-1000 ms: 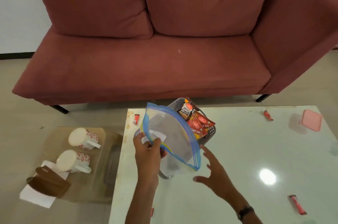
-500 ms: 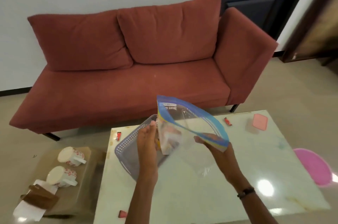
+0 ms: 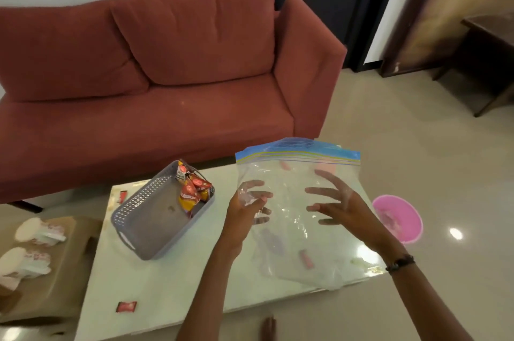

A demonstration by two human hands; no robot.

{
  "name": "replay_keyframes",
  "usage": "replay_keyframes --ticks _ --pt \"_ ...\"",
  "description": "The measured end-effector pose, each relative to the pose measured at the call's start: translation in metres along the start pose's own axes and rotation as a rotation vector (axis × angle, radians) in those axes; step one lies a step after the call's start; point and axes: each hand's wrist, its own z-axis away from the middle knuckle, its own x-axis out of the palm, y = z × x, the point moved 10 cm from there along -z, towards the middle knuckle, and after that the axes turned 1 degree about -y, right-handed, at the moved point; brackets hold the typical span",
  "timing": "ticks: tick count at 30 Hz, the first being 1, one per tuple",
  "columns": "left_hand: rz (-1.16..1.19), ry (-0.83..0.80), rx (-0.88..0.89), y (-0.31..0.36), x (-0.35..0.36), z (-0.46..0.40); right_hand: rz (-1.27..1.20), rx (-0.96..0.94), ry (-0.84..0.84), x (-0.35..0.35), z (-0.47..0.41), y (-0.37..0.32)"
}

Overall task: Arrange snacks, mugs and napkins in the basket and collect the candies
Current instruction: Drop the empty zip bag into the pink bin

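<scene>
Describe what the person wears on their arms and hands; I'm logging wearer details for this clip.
Both forearms are bare, with no sleeves in view. The left hand has no glove, ring or band that shows. The right hand is also ungloved; a dark beaded bracelet circles its wrist.

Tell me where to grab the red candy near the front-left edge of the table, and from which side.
Pinch the red candy across its short width, at the middle, coming straight down from above. It lies flat on the table with its long axis running left to right and bare surface all round, so nothing blocks a top pinch. The left hand is nearer, but it is busy with the clear bag.
</scene>
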Motion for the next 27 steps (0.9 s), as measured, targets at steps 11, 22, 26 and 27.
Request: replay_keyframes --ticks 11,22,26,27 --pt "0.201 -0.029 -0.240 -0.079 0.080 -0.090 -0.214 -0.060 0.283 -0.131 -0.018 0.077" --pt "0.214 -0.203 -0.521 -0.162 0.222 -0.149 0.431 0.008 0.421 -0.255 -0.005 0.156" --pt "-0.046 -0.352 -0.407 -0.177 0.304 -0.180 0.617 0.034 0.565 -0.334 0.002 0.182" --pt "-0.088 -0.369 -0.395 -0.185 0.324 -0.190 0.637 0.055 0.604 -0.356 0.003 0.194"
